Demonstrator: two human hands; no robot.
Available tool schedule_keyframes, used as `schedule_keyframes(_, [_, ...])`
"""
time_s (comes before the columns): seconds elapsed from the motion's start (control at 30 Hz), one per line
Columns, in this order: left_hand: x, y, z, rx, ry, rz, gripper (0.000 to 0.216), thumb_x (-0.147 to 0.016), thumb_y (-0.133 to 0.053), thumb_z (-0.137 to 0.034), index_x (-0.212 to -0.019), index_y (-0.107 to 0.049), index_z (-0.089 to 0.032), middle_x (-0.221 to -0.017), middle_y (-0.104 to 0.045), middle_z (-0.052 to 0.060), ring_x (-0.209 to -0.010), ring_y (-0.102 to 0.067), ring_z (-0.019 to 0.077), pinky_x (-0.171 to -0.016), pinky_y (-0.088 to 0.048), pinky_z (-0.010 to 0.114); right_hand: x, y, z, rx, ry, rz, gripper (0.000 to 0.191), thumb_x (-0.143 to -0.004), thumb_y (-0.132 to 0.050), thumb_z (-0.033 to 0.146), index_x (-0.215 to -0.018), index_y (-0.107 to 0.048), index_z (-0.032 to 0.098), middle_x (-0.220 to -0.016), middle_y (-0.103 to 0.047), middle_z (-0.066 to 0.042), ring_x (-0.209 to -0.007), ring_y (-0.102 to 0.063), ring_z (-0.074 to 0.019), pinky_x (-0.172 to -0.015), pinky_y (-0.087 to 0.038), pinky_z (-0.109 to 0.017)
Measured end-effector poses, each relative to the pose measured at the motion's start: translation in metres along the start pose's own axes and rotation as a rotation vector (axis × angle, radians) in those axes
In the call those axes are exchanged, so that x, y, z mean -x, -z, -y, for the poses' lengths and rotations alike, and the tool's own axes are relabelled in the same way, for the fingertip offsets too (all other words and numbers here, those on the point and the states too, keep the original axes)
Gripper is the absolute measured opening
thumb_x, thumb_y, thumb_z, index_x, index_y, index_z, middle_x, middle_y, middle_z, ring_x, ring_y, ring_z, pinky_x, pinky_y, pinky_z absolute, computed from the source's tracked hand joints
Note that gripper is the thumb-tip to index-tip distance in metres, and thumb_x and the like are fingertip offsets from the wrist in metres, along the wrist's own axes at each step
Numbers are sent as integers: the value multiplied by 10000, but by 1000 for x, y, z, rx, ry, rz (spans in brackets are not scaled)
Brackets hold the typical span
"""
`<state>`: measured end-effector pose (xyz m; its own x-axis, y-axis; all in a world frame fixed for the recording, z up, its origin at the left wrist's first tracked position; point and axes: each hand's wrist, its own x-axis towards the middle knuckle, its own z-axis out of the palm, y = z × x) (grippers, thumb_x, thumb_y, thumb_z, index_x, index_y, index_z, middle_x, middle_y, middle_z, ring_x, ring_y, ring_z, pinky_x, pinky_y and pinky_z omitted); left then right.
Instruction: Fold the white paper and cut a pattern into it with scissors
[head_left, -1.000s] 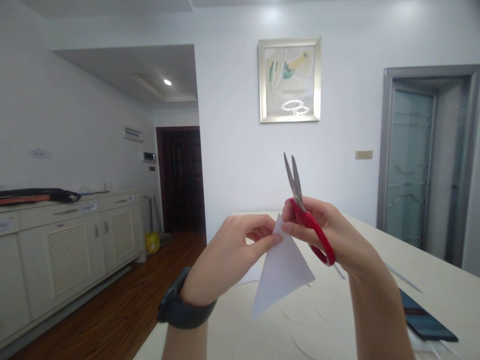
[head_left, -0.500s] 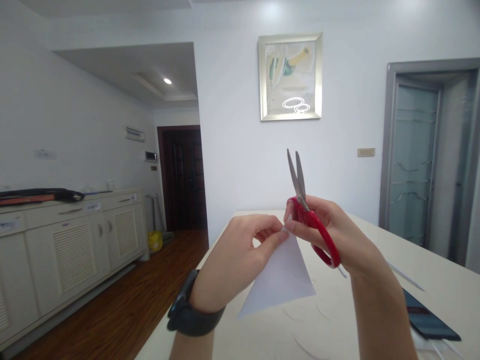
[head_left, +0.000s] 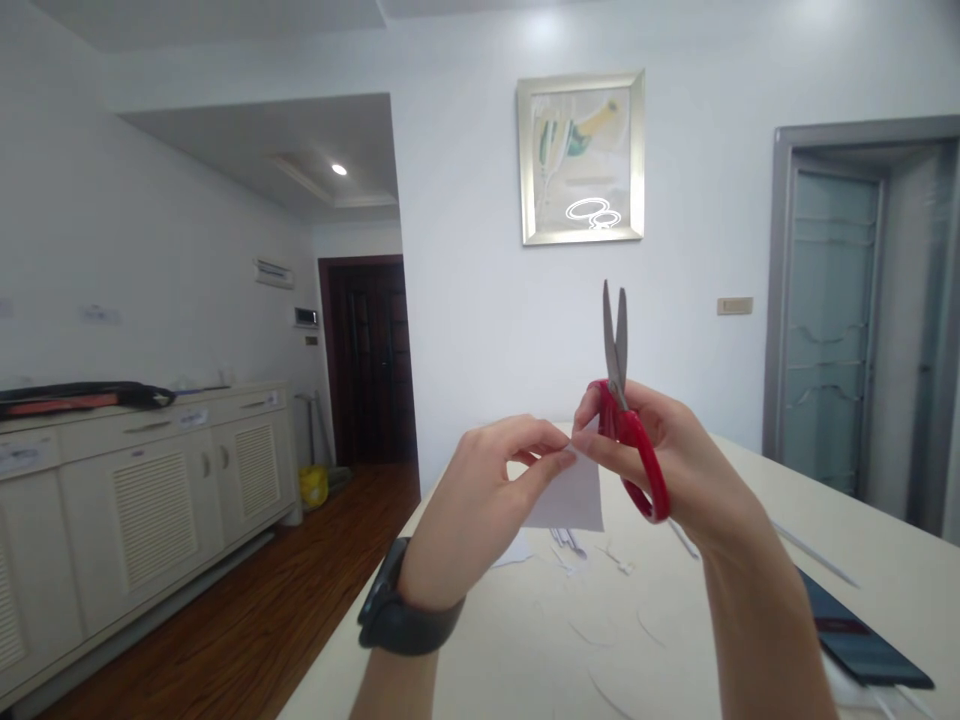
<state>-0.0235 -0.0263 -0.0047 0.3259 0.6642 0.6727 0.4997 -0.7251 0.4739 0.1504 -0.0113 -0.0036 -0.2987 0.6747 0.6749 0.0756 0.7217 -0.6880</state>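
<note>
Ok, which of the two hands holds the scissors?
The right hand: it has the red-handled scissors, pointing up and open. The left hand, with the dark wristband on it, only pinches the paper.

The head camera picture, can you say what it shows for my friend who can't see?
A person's left hand and right hand meet at a flat white paper sheet above a cream table, the right hand holding red-handled metal scissors, open blades pointing up. Small white paper scraps lie below; a rectangular silvery-framed picture hangs on the white wall.
</note>
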Motion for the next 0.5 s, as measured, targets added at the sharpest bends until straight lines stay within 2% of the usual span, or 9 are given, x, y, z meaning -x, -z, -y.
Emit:
schedule_keyframes(0.27, [0,1,-2,22,28,-83,185,-874,-544,-350,-819,-640,-202,-855,-696,3,-785,-639,160,-687,-489,266,0,4,0,-3,4,-20,108,-800,-635,145,-840,-553,203,-828,-567,8,-740,-510,-135,-631,-411,-243])
schedule_keyframes(0.5, [-1,1,-1,8,-21,-67,114,-870,-531,-222,-795,-612,-194,-830,-663,-17,-818,-628,129,-791,-487,249,1,2,-2,-4,13,4,129,-794,-634,125,-849,-550,206,-826,-552,21,-674,-467,-107,-566,-380,-224])
